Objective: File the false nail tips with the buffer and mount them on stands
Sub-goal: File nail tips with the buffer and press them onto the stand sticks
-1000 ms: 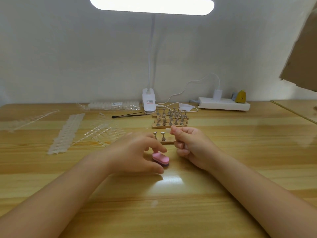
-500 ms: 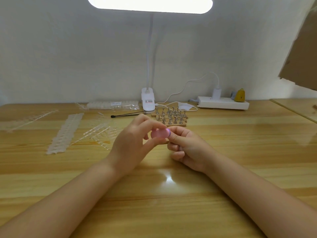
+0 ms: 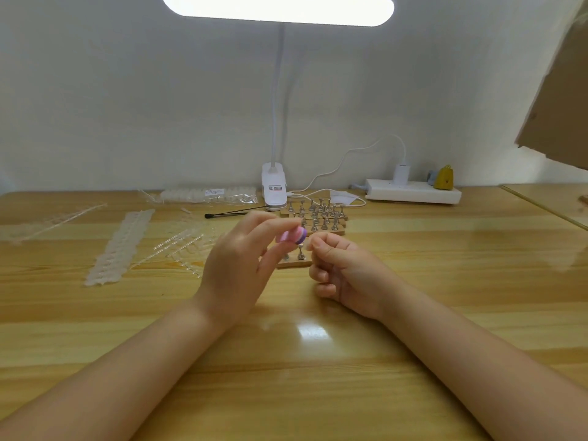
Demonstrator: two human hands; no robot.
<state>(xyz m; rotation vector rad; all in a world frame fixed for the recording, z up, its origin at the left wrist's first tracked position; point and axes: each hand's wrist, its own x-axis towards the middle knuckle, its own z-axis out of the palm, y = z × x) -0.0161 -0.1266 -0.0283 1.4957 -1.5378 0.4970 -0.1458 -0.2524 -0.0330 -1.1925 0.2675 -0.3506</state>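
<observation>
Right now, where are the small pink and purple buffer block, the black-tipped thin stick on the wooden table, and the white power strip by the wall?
Pink and purple buffer block [image 3: 293,236], head view, its pink face.
Black-tipped thin stick [image 3: 227,213], head view, mid-shaft.
White power strip [image 3: 413,194], head view, its top surface.

Single head-worn wide-angle view, looking forward and slightly down across light wooden table [image 3: 445,281] toward white wall [image 3: 127,106]; both forearms close, white lamp bar [image 3: 278,9] overhead.

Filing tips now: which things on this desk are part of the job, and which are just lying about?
Job: buffer held in left hand; right hand; stands; nail tip strips.
Lying about: lamp; power strip; black stick.
</observation>
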